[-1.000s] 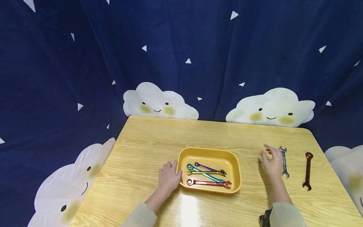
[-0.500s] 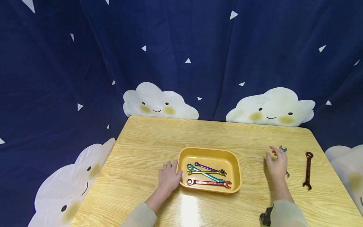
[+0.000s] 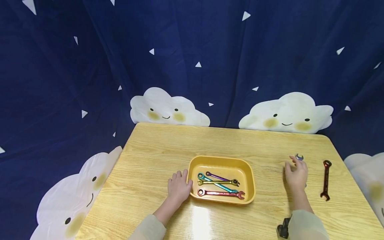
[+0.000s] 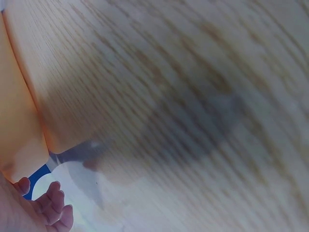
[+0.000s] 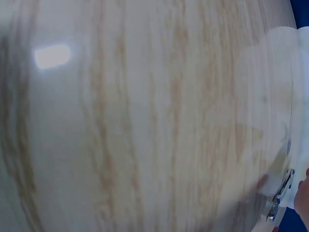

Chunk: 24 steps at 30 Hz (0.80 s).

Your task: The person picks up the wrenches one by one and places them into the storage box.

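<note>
My left hand (image 3: pixel 179 186) rests against the left side of the yellow tray (image 3: pixel 251 180), thumb at the rim and fingers loosely bent. In the tray lie a red wrench (image 3: pixel 221 193), a gold wrench (image 3: pixel 216 182), a teal wrench (image 3: pixel 225 189) and a purple wrench (image 3: pixel 216 176). Over at the right, my right hand (image 3: pixel 297 175) hovers above a silver open-end wrench (image 3: pixel 299 157), covering most of it in the head view. The right wrist view has that silver wrench (image 5: pixel 281 197) on the tabletop, below the bent fingers.
A dark red wrench (image 3: pixel 325 180) lies on the wooden table (image 3: pixel 162 143) to the right of my right hand. Behind the table's back edge hangs a dark blue curtain (image 3: pixel 180 40) with smiling clouds and white triangles.
My right hand has moved to the right, from beside the silver wrench to above it. The left hand and the tray have stayed in place.
</note>
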### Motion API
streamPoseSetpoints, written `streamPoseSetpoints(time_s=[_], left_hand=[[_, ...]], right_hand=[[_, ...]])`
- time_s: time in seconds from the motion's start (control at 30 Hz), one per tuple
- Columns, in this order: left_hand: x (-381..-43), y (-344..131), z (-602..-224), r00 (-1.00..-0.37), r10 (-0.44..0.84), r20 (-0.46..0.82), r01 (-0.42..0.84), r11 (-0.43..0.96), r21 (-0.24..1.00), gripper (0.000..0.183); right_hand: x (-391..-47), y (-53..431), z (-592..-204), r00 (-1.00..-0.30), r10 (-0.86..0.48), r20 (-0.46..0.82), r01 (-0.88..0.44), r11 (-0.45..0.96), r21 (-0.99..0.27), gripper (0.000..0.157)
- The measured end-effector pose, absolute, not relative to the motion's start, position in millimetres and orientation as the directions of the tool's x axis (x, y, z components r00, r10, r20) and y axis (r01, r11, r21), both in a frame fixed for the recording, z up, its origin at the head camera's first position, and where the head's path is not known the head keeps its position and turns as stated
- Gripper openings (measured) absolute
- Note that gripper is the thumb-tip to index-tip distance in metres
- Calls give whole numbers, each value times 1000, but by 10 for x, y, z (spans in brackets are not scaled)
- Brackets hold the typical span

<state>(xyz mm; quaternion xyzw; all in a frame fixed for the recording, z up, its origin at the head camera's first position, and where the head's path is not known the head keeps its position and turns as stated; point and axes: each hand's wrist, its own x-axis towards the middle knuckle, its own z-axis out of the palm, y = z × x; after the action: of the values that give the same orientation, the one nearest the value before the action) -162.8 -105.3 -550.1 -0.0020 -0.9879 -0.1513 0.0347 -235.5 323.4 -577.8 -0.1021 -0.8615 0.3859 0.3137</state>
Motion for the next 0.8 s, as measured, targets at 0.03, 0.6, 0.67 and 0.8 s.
streamPoseSetpoints(time_s=[0.03,0.6,0.67,0.8], left_hand=[[-1628,-1053,-5501,-998,-7,68,13,954,298,35],[-1633,-1057,-5513,-998,-8,60,10,956,292,35],[-1632,-1056,-5514,-998,-7,59,10,957,289,35],[-1633,-1055,-5511,-998,-7,61,11,957,289,36]], right_hand=[[-2352,3239,-5772,-789,423,445,-48,679,-732,31],[-2371,3425,-5772,-857,461,232,149,652,-744,39],[-2365,3445,-5763,-866,470,170,205,644,-737,41],[-2370,3480,-5749,-868,489,88,289,641,-711,45]])
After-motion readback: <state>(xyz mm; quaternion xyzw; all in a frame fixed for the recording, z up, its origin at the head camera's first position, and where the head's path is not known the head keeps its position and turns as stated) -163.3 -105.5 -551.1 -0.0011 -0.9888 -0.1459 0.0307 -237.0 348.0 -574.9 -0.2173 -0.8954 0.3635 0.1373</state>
